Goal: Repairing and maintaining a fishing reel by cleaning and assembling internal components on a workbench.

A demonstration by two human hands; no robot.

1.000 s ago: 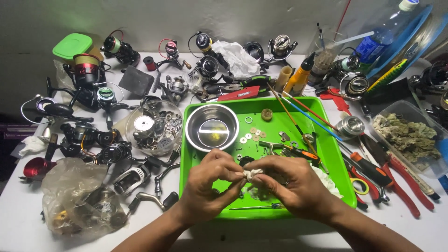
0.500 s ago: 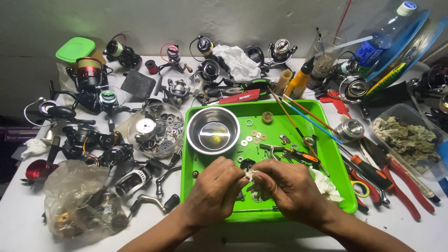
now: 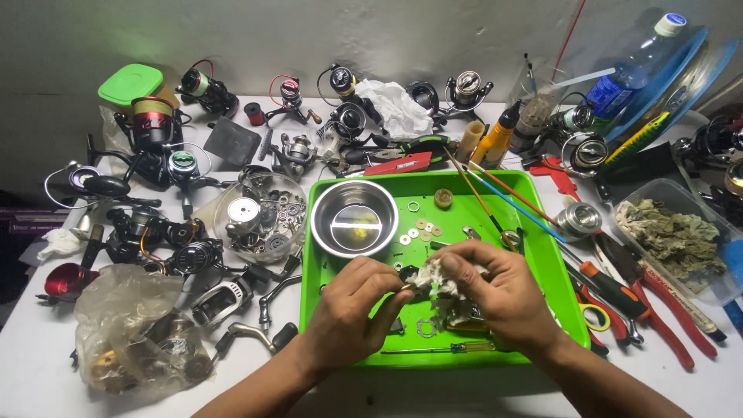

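Over a green tray (image 3: 549,255), my left hand (image 3: 352,310) pinches a small dark metal part (image 3: 414,286) between thumb and fingers. My right hand (image 3: 495,290) presses a crumpled white rag (image 3: 437,279) against that part. In the tray's back left stands a round steel bowl (image 3: 354,217) with something yellowish inside. Small washers (image 3: 422,228) and a brass-coloured cap (image 3: 443,198) lie loose on the tray floor, and a thin screwdriver (image 3: 433,350) lies along its near edge.
Several fishing reels (image 3: 166,166) crowd the table's left and back. A clear dish of metal parts (image 3: 259,217) sits left of the tray, a plastic bag of parts (image 3: 135,325) at front left. Red-handled pliers (image 3: 665,310), screwdrivers and a clear tub (image 3: 673,232) lie right.
Both hands have drawn closer together over the tray, and the white rag is now bunched up more tightly around the small part.
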